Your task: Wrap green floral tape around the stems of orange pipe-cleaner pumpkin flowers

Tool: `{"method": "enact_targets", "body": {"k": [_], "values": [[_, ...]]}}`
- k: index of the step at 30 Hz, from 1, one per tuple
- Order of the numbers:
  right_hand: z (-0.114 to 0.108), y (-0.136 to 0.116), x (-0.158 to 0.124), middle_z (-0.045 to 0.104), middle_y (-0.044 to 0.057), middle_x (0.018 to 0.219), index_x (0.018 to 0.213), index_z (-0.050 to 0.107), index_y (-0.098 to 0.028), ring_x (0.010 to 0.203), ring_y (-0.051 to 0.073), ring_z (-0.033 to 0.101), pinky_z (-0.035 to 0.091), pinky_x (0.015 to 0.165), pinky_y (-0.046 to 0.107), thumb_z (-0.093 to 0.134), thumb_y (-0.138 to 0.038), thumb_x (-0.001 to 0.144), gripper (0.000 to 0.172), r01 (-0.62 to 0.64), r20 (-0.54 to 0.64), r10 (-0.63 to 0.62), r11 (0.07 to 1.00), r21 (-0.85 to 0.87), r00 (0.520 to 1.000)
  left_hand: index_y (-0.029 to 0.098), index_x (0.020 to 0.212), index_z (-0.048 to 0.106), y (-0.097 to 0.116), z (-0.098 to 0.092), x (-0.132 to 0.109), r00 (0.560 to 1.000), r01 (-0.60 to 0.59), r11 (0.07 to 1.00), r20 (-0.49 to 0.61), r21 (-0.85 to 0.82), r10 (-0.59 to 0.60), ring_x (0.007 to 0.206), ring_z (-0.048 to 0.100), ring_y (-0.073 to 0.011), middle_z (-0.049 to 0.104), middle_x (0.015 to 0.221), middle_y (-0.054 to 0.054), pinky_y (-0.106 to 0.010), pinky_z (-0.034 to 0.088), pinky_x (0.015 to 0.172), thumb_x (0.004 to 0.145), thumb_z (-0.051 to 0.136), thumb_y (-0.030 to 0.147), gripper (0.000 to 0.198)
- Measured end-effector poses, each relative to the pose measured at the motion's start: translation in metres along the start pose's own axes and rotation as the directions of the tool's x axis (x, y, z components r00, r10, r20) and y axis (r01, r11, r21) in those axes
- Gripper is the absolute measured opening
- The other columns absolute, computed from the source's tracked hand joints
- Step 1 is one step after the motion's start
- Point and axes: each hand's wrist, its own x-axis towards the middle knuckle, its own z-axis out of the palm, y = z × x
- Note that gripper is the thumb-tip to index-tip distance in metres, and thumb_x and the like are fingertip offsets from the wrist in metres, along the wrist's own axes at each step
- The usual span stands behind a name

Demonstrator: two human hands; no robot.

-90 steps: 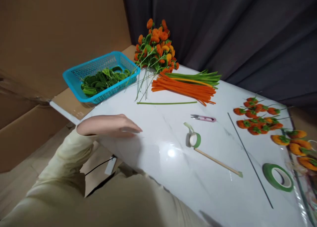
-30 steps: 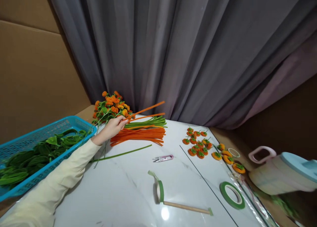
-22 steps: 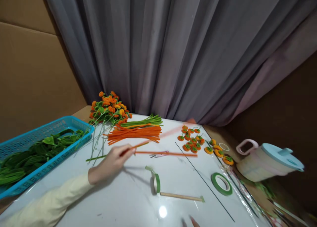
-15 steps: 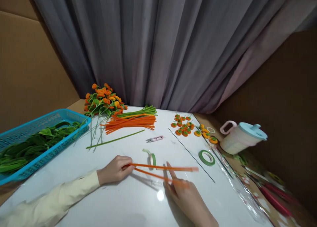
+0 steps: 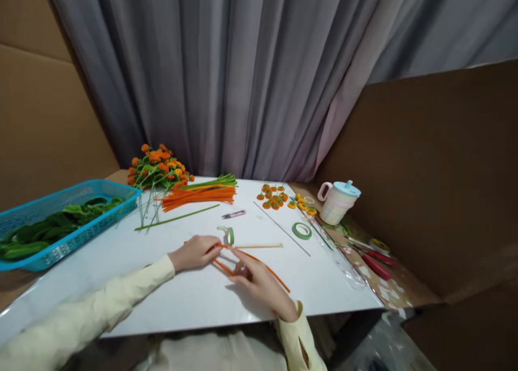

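White tabletop (image 5: 170,301) w/ grey curtain (image 5: 226,80) behind, cardboard walls both sides. Landmark = tape roll (image 5: 230,235) standing on edge mid-table.

Nearest, just in front of the roll: both hands meet over orange stems (image 5: 275,275) lying on the table. Left hand (image 5: 194,252) comes in from lower left, cream sleeve, forearm flat on the table, fingers curled, pinching the stems' left ends. Right hand (image 5: 259,282) comes up from the near edge, palm down, wrist bent, fingertips pinching the stems at approx. the same spot; the stems' free ends run out to the right past it. Exactly how many stems: can't tell.

Right of the roll, touching it: wooden stick (image 5: 259,246). Further right: flat green tape ring (image 5: 301,231), thin dark wire (image 5: 281,228) btwn them.

Just behind the roll: snips (image 5: 233,214). Left-behind: single green stem (image 5: 178,218).

Far behind: pile of orange & green stems (image 5: 198,193), flower bunch (image 5: 156,166) to its left. Far left of the roll: blue basket (image 5: 24,263) w/ green leaves (image 5: 48,233). Right-behind: small pumpkin heads (image 5: 279,198), then lidded jug (image 5: 338,201) off the table edge.
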Motion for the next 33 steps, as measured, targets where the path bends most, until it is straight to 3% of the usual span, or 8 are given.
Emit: {"method": "enact_targets", "body": {"k": [4, 9, 13, 19, 22, 27, 30, 33], "values": [[0.002, -0.007, -0.002, 0.07, 0.005, 0.086, 0.111, 0.067, -0.019, 0.073, 0.017, 0.062, 0.049, 0.068, 0.026, 0.054, -0.025, 0.088, 0.027, 0.041, -0.154, -0.048, 0.998, -0.053, 0.987, 0.019, 0.086, 0.054, -0.002, -0.003, -0.003, 0.995, -0.094, 0.993, 0.03, 0.067, 0.092, 0.069, 0.061, -0.0175, 0.066, 0.079, -0.004, -0.025, 0.04, 0.062, 0.092, 0.033, 0.023, 0.021], [-0.008, -0.031, 0.011, 0.072, 0.007, 0.086, 0.101, 0.068, -0.016, 0.063, 0.015, 0.064, 0.051, 0.057, 0.022, 0.044, -0.029, 0.093, 0.029, -0.005, -0.326, -0.038, 0.992, -0.129, 0.945, 0.02, 0.092, 0.052, -0.003, -0.006, -0.006, 0.991, -0.108, 0.991, 0.086, 0.074, 0.102, 0.073, 0.061, -0.0187, 0.065, 0.083, -0.004, -0.026, 0.04, 0.063, 0.086, 0.039, 0.019, 0.014], [-0.017, -0.038, 0.055, 0.07, 0.009, 0.089, 0.102, 0.067, -0.017, 0.082, 0.021, 0.064, 0.048, 0.068, 0.027, 0.053, -0.027, 0.088, 0.022, -0.073, -0.291, -0.043, 0.924, -0.375, 0.956, 0.021, 0.094, 0.052, -0.004, -0.006, -0.008, 0.992, -0.094, 0.993, 0.094, 0.066, 0.088, 0.073, 0.061, -0.0184, 0.064, 0.081, -0.002, -0.026, 0.039, 0.063, 0.086, 0.042, 0.022, 0.013], [-0.02, -0.013, 0.101, 0.07, 0.004, 0.069, 0.092, 0.069, -0.016, 0.064, 0.017, 0.063, 0.045, 0.064, 0.023, 0.058, -0.008, 0.076, 0.022, -0.095, -0.151, 0.028, 0.883, -0.461, 0.988, 0.021, 0.097, 0.052, -0.006, -0.004, -0.008, 0.994, -0.082, 0.994, 0.077, 0.068, 0.076, 0.075, 0.062, -0.0193, 0.066, 0.084, -0.003, -0.026, 0.039, 0.063, 0.09, 0.04, 0.026, 0.015], [-0.048, -0.001, 0.091, 0.072, 0.003, 0.074, 0.108, 0.066, -0.015, 0.066, 0.015, 0.065, 0.046, 0.068, 0.023, 0.053, -0.004, 0.076, 0.036, -0.135, -0.17, 0.061, 0.873, -0.468, 0.983, 0.021, 0.099, 0.052, -0.008, -0.003, -0.008, 0.996, -0.074, 0.996, 0.059, 0.058, 0.071, 0.076, 0.063, -0.0193, 0.066, 0.085, -0.003, -0.026, 0.039, 0.063, 0.092, 0.038, 0.027, 0.017], [-0.133, 0.03, 0.037, 0.068, 0.001, 0.063, 0.12, 0.056, -0.008, 0.06, 0.016, 0.065, 0.049, 0.064, 0.025, 0.049, -0.004, 0.078, 0.043, -0.381, -0.362, 0.226, 0.81, -0.445, 0.904, 0.021, 0.103, 0.054, -0.011, 0.004, -0.008, 0.998, -0.067, 0.997, 0.024, 0.038, 0.066, 0.079, 0.064, -0.0194, 0.068, 0.089, -0.004, -0.025, 0.041, 0.064, 0.092, 0.037, 0.026, 0.021], [-0.172, 0.059, 0.01, 0.065, 0.001, 0.058, 0.111, 0.059, -0.005, 0.055, 0.016, 0.065, 0.05, 0.056, 0.024, 0.049, -0.003, 0.081, 0.031, -0.546, -0.467, 0.355, 0.746, -0.381, 0.81, 0.022, 0.105, 0.056, -0.015, 0.009, -0.008, 0.999, -0.051, 0.998, 0.004, 0.026, 0.051, 0.08, 0.065, -0.0198, 0.069, 0.092, -0.005, -0.025, 0.042, 0.065, 0.09, 0.037, 0.024, 0.024], [-0.188, 0.086, 0.002, 0.064, -0.001, 0.065, 0.101, 0.061, -0.009, 0.054, 0.011, 0.062, 0.052, 0.055, 0.024, 0.055, -0.015, 0.09, 0.014, -0.638, -0.467, 0.469, 0.699, -0.322, 0.749, 0.021, 0.109, 0.057, -0.018, 0.011, -0.007, 0.999, -0.041, 0.999, 0.026, 0.023, 0.041, 0.081, 0.067, -0.0205, 0.07, 0.096, -0.005, -0.026, 0.044, 0.067, 0.089, 0.036, 0.023, 0.028]]}}
